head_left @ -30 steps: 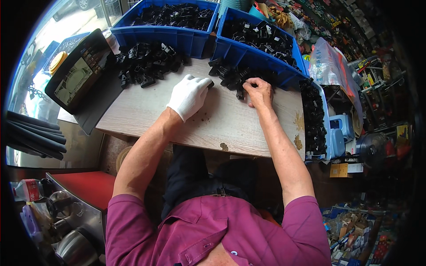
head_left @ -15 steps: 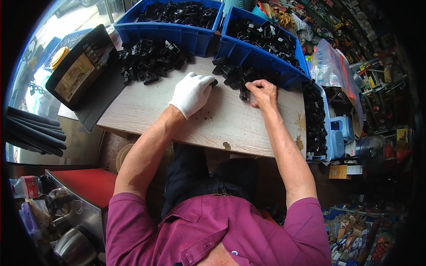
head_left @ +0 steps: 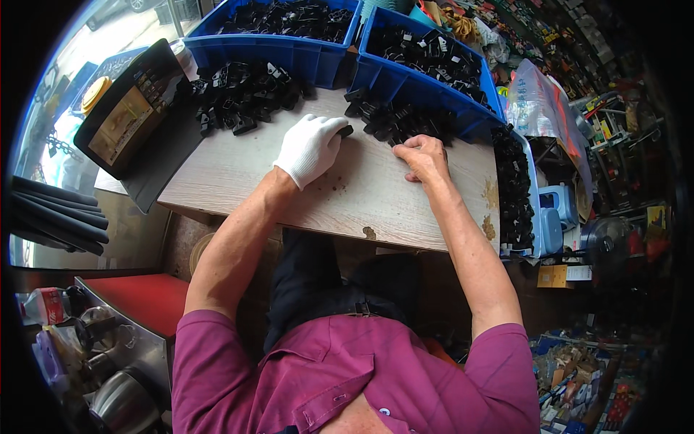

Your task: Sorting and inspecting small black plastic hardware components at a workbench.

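Note:
My left hand (head_left: 311, 150), in a white knitted glove, is closed over the light wooden tabletop (head_left: 289, 210). Between its thumb and fingers it grips a small black blocky piece (head_left: 345, 132), with one end poking out to the right. My right hand (head_left: 423, 158) is bare, its thumb and forefinger pinched together at the near edge of a heap of black pieces (head_left: 397, 124); what lies between those fingertips is too small to make out. A second heap of similar black pieces (head_left: 242, 101) lies to the left, beyond my gloved hand.
Two blue bins (head_left: 318, 61) (head_left: 394, 76) full of black pieces stand along the far edge. A light-blue bin (head_left: 536, 195) holds more at the right. A tablet (head_left: 126, 119) leans in a dark cover at the left. Below it stands a red-topped cabinet (head_left: 141, 300).
My right hand has shifted slightly left, and the black piece that showed below its fingertips is no longer visible there. My gloved hand has barely moved and still grips its piece.

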`<state>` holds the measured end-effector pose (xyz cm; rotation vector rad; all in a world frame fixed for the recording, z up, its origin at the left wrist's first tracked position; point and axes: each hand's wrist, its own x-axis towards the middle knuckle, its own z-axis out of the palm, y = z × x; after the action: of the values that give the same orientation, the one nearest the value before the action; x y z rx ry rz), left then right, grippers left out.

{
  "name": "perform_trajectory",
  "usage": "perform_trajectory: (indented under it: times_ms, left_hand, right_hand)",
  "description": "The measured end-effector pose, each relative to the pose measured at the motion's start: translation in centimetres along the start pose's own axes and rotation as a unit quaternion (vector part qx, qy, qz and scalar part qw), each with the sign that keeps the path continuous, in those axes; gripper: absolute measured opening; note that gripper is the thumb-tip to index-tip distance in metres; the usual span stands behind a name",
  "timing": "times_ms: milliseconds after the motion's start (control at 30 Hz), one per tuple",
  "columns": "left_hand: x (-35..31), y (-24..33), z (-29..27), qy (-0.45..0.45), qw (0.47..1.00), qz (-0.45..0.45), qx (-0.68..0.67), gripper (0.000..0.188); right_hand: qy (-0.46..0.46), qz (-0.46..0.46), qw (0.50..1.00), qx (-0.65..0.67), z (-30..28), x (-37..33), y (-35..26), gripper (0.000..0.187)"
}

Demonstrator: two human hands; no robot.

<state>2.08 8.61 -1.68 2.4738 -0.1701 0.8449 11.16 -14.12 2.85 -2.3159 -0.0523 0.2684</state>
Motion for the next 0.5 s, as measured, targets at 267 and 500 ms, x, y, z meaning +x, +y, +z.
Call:
perform_trajectory:
  times_ms: [267, 500]
  left_hand:
    - [0.1, 3.0, -0.4, -0.014, 0.994, 0.025, -0.110, 0.030]
    - [0.5, 4.4, 2.1, -0.081, 0.985, 0.105, -0.110, 0.031]
  right_hand:
    - [-0.075, -0.040, 0.996, 0.021, 0.9, -2.5, 0.9, 0.032]
    - [-0.095, -0.070, 0.991, 0.065, 0.7, -3.8, 0.7, 0.024]
